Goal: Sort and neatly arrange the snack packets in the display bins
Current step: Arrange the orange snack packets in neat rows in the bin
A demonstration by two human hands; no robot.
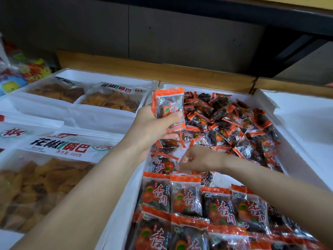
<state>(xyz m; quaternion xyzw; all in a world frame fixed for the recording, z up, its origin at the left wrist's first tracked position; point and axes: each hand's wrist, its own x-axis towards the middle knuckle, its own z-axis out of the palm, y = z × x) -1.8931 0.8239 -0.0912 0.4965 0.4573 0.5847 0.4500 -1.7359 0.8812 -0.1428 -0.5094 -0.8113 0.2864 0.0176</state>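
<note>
Left hand (153, 123) gripped stack of packets (168, 105), held upright over bin (295, 156). Right hand (198, 159) sat low at 7 o'clock of heap (234, 123), fingers (181, 166) curled, pinching loose packet (163, 165). Neat rows (198, 204) lay at bin's 6 o'clock end. Judged best: lift by edge, turn print upright, square against stack before laying.

a grey panelled wall (180, 38) faces me. a wooden ledge (180, 73) runs below it, a black beam (270, 17) above.
</note>
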